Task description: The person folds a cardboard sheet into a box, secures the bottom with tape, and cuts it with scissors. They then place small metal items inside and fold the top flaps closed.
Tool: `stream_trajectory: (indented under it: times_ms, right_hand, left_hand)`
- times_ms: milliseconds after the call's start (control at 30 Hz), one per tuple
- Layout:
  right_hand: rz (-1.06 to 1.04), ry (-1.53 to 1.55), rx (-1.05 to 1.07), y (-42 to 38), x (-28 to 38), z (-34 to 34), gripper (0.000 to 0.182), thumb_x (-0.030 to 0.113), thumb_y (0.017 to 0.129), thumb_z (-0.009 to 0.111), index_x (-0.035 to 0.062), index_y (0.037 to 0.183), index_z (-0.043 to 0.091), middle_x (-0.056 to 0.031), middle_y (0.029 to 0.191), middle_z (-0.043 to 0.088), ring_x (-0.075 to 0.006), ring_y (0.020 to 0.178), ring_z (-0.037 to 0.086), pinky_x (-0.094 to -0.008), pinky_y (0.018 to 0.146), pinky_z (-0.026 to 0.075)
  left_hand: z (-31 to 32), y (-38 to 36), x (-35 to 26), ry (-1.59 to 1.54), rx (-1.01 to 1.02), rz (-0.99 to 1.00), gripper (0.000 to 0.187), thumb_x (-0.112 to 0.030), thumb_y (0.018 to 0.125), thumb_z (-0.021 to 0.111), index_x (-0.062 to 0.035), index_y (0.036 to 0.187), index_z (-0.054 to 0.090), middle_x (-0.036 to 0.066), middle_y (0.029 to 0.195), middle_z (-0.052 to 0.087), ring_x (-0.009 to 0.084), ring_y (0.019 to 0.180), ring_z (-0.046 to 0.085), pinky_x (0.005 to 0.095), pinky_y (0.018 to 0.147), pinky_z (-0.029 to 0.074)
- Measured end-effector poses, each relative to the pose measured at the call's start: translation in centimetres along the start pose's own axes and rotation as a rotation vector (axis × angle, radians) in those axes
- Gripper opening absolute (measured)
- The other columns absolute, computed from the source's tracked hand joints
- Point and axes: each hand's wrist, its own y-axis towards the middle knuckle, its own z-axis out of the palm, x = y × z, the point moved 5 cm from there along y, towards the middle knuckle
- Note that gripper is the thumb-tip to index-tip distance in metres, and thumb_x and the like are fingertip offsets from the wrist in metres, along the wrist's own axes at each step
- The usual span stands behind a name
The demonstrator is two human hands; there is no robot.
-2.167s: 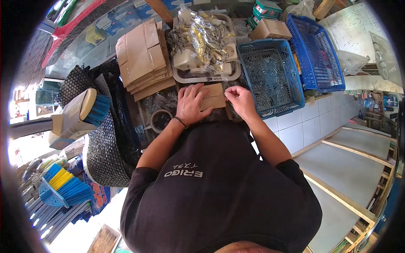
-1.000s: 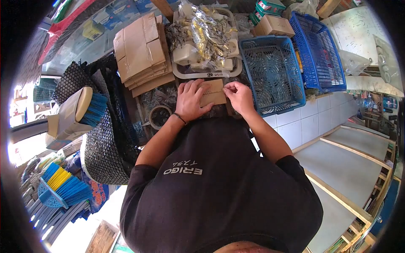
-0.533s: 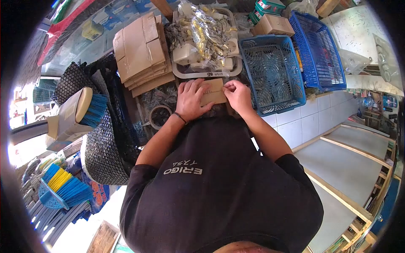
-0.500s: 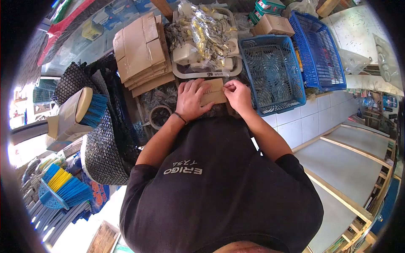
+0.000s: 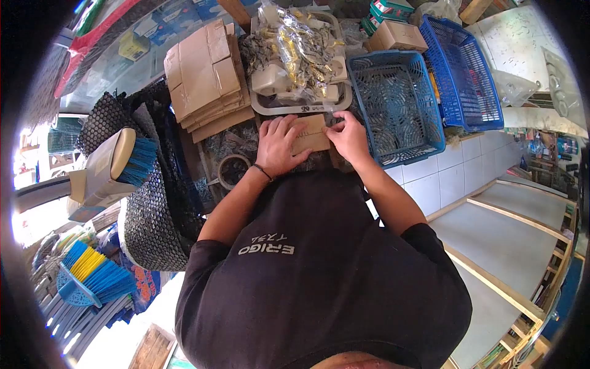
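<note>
A small brown cardboard box (image 5: 312, 134) with faint writing lies in front of my chest. My left hand (image 5: 279, 144) rests on its left side, fingers spread and wristband below. At the box's right edge is my right hand (image 5: 349, 136), its thumb and fingertips touching the edge, the index finger lifted a little. Just beyond the box stands a white tray (image 5: 301, 109) heaped with white pieces and shiny gold-coloured parts in clear plastic. Flattened cardboard (image 5: 203, 71) is stacked to the left of the tray.
A roll of tape (image 5: 233, 171) is at the left of my left hand. Two blue baskets, one nearer (image 5: 396, 161) and one farther (image 5: 496, 117), stand on the right. A broom (image 5: 120, 160) and black bubble wrap (image 5: 150, 227) are at the left.
My right hand's fingers have opened slightly and shifted at the box's right edge, with the index finger raised. My left hand stays on the box.
</note>
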Motion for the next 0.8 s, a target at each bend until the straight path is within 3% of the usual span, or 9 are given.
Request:
stream_trajectory:
  times_ms: [267,367,467,567,800]
  right_hand:
    - [0.125,0.083,-0.045,1.2,-3.1,1.6,0.036,0.023,0.071,0.077,0.0009,0.094,0.062,-0.0129,0.074,0.067,-0.0247,0.070,0.066,-0.0352,0.065,0.050]
    - [0.151,0.136,-0.032,2.0,-3.7,2.3,0.035,0.021,0.077,0.076,-0.0025,0.097,0.060,-0.0066,0.070,0.063,-0.0127,0.059,0.060,-0.0268,0.052,0.047]
    - [0.191,0.224,-0.015,1.7,-3.7,2.5,0.033,0.020,0.077,0.076,-0.0020,0.096,0.059,-0.0064,0.072,0.063,-0.0125,0.060,0.059,-0.0265,0.053,0.047]
    - [0.159,0.275,0.006,0.7,-5.2,2.9,0.034,0.025,0.074,0.076,-0.0018,0.090,0.062,-0.0110,0.075,0.066,-0.0181,0.067,0.062,-0.0308,0.065,0.049]
    - [0.260,0.386,0.166,-2.6,-4.7,2.3,0.024,0.018,0.083,0.069,0.0007,0.097,0.061,-0.0035,0.082,0.063,-0.0110,0.073,0.059,-0.0262,0.059,0.048]
  left_hand:
    - [0.0,-0.1,-0.1,0.012,-0.012,0.012,0.057,-0.038,0.066,0.074,-0.0122,0.114,0.057,0.010,0.124,0.051,0.0293,0.114,0.047,0.0459,0.097,0.032]
    - [0.0,-0.1,-0.1,0.016,-0.002,0.008,0.058,-0.038,0.066,0.074,-0.0120,0.114,0.057,0.010,0.124,0.050,0.0295,0.114,0.047,0.0462,0.097,0.032]
    - [0.1,-0.1,-0.1,0.013,0.000,0.005,0.058,-0.037,0.065,0.075,-0.0121,0.114,0.057,0.010,0.124,0.050,0.0295,0.114,0.047,0.0464,0.097,0.032]
    - [0.0,0.0,-0.2,0.007,-0.003,-0.001,0.058,-0.037,0.065,0.075,-0.0125,0.114,0.057,0.009,0.123,0.050,0.0292,0.113,0.047,0.0462,0.098,0.032]
    - [0.3,-0.1,-0.1,0.017,0.014,-0.003,0.058,-0.037,0.065,0.075,-0.0142,0.115,0.057,0.008,0.123,0.050,0.0282,0.114,0.047,0.0450,0.098,0.031]
